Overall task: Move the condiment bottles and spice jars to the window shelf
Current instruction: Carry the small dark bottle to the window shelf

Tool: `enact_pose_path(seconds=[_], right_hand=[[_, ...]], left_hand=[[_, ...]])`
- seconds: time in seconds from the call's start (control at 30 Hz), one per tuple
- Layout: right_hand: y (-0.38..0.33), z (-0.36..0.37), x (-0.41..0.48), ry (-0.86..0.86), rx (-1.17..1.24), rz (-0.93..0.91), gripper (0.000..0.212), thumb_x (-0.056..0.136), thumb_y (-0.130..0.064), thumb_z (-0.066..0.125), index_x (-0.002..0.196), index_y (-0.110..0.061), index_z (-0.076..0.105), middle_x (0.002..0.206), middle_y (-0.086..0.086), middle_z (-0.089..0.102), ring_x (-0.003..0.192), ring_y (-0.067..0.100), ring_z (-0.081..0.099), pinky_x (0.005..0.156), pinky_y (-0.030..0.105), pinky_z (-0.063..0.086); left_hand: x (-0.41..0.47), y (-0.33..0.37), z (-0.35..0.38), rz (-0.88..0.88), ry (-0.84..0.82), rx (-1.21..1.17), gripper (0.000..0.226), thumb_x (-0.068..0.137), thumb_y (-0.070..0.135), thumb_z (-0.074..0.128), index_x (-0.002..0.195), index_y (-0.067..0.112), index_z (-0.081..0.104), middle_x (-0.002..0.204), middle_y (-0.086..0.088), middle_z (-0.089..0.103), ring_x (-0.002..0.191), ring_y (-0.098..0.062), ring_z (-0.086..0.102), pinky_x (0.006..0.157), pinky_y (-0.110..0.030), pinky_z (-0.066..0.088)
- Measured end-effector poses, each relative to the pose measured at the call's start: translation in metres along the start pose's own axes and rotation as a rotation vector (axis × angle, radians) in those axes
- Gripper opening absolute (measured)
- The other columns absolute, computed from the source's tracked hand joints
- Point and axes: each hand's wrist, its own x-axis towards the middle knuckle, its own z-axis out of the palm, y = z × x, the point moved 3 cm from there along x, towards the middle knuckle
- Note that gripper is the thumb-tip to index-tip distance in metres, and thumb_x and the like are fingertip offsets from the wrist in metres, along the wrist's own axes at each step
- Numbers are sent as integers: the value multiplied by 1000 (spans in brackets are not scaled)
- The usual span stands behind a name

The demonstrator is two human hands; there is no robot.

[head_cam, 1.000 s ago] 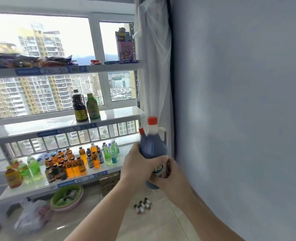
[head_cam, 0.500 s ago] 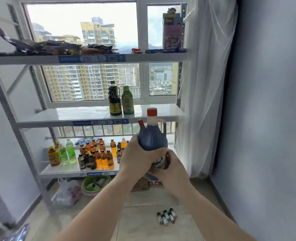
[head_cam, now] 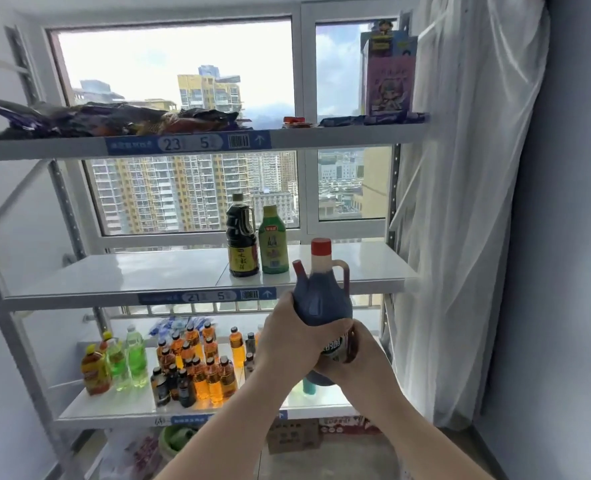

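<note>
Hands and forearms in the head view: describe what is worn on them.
Nothing is worn. The left hand and right hand are ungloved, with no ring, watch or bracelet showing. The left forearm and right forearm are bare to the frame's bottom edge; no sleeve shows.

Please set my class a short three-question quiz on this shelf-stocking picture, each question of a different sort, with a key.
1. Fill the gap: the red-capped jug is held in ___ hands.
2. Multiple choice: how many bottles stand on the middle shelf? A one, B two, C four.
3. True or false: the jug already stands on the middle shelf.

Key
1. Both: the left hand and the right hand hold it.
2. B: the dark bottle and the green bottle.
3. False: it is held in the air, in front of the shelf's edge.
</note>
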Motion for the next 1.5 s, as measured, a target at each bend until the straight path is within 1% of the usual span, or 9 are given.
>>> enact_pose_path(seconds=[0.27,0.37,0.5,0.67,0.83,1.07,1.23,1.33,1.5], right_hand=[[31,7,129,-5,-30,-22,75,48,-53,93,113,-35,59,102,-15,76,93,9,74,85,42,62],[37,7,181,-17,-20,-33,68,48,-49,93,105,-33,61,97,-13,76,90,11,73,83,45,61],[42,4,246,-68,-21,-64,65,54,-40,95,109,-32,61,96,-14,76,86,3,72,77,33,60],[62,7,308,-110,9,-53,61,60,-28,96,110,-30,61,98,-12,76,88,8,74,81,38,63],[82,17,362,-101,4,-26,66,52,-44,91,110,-32,60,99,-9,76,91,14,74,83,47,61],[96,35,430,-75,-33,1,67,56,-46,91,112,-33,58,101,-13,75,93,10,72,85,43,61],[110,44,465,-79,-1,46,64,59,-41,90,114,-34,58,102,-15,75,94,10,73,85,41,62],[120,47,481,-86,49,77,62,65,-24,92,117,-26,58,102,-12,76,93,13,74,80,36,64],[138,52,501,-66,98,131,64,59,-20,91,114,-21,59,101,-3,77,93,24,76,82,53,62]], left_hand=[[115,-30,42,15,37,-8,74,52,66,83,113,32,59,98,14,72,90,-13,71,79,-41,63],[161,-37,54,-14,51,-42,75,47,63,84,111,32,59,95,14,72,87,-12,71,77,-42,62],[219,-44,75,-9,88,-63,78,46,63,85,112,30,59,96,11,71,88,-13,71,76,-42,64],[274,-60,97,-6,123,-34,76,48,61,86,113,30,60,96,13,70,88,-12,70,76,-41,63],[326,-80,115,-37,95,-23,75,45,64,85,110,33,60,94,13,72,87,-12,71,76,-44,62],[399,-103,127,-34,51,-16,66,55,50,92,109,31,60,94,14,71,86,-8,69,73,-34,60],[436,-119,141,-36,7,-26,70,54,55,89,112,32,59,97,14,71,90,-10,69,77,-35,61],[450,-127,150,-56,-22,-52,65,59,45,93,112,31,57,98,12,70,90,-7,68,71,-26,57],[465,-139,162,-113,-65,-89,65,62,35,96,113,29,55,98,12,69,89,-5,67,64,-19,50]])
